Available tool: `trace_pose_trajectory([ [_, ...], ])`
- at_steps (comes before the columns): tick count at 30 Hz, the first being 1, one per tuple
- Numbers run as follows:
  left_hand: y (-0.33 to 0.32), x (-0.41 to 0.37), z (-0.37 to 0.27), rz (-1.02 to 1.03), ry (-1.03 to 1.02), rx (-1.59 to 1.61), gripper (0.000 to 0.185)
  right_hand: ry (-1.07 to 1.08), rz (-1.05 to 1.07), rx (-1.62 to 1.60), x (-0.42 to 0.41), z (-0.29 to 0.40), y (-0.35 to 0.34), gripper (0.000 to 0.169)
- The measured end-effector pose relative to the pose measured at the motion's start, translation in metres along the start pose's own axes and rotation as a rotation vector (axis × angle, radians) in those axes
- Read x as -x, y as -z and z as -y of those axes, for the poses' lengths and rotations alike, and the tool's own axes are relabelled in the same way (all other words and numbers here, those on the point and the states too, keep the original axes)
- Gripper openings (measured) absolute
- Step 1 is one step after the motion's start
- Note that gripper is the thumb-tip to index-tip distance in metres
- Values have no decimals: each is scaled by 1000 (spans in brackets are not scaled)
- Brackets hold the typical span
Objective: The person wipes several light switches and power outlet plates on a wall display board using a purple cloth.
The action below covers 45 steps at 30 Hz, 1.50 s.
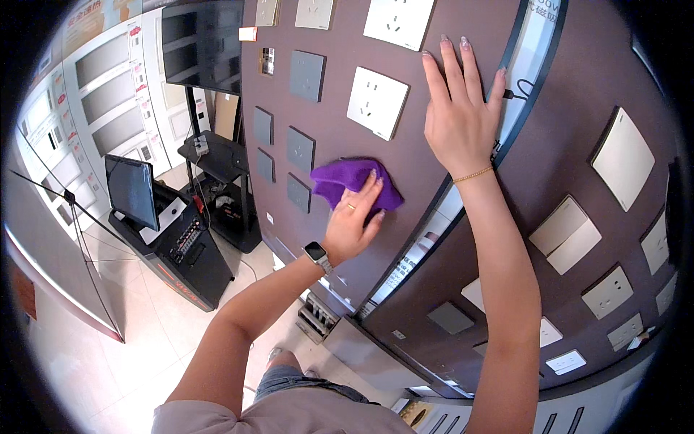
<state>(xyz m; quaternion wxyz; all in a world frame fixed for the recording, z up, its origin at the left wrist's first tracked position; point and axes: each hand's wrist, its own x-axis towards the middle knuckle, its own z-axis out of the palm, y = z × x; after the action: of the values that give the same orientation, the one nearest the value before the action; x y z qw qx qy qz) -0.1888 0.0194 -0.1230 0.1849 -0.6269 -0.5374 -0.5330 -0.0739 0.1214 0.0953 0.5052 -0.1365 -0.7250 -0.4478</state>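
Note:
My left hand (355, 219), with a watch at the wrist, presses a purple cloth (347, 176) against a brown display panel (325, 233). Grey socket plates (300, 193) are mounted just left of the cloth, and a white wall socket (378, 103) sits above it. Higher up, my right hand (461, 116) lies on the panel with its fingers spread and nothing in them. Its fingertips are beside another white socket (398, 24), and its outer finger reaches the lit strip (534, 49) between two panels.
More switch plates (566, 234) cover the right-hand panel beyond my right arm. To the left stand a black machine cabinet with a screen (130, 190) and a television (201, 43) on a wheeled stand. Cables cross the tiled floor (146, 314). A low cabinet (374, 352) juts out below.

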Motion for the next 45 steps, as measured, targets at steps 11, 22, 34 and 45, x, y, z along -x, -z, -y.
trace_pose_trajectory([
  [11,-13,47,9,588,12,-419,65,20,-38,-7,-1,-1,-3,39],
  [22,-10,34,9,423,-111,-417,61,14,-3,38,0,-1,1,40],
  [34,6,-18,52,-94,1,-85,60,-2,99,86,-2,2,4,42],
  [45,61,-49,99,-387,165,280,40,-10,157,98,-4,4,10,47],
])
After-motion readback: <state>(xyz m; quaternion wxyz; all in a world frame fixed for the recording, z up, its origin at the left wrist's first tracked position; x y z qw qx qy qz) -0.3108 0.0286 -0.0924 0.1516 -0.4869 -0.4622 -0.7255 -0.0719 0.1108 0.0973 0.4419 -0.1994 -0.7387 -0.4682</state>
